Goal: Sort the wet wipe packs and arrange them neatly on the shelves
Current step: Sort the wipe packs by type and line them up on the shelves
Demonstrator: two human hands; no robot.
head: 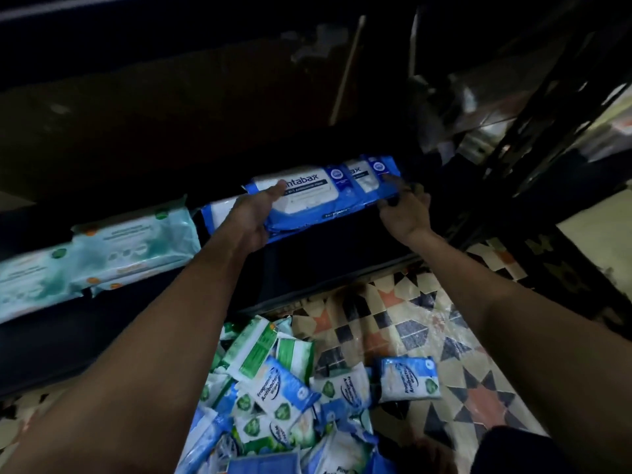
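left hand [254, 217] grips blue "…ntabax" pack [307, 196], probably.

One head-worn wide-angle camera looks forward and steeply down along both forearms, close to the dark metal shelf [342, 230] beyond the fingers [273, 191], patterned tiled floor [427, 333] beneath.

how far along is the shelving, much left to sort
Early on. Done: teal packs sit in a row on the shelf, blue packs beside them. In hand: left hand and right hand hold a blue pack at the shelf. Left: a mixed pile on the floor.
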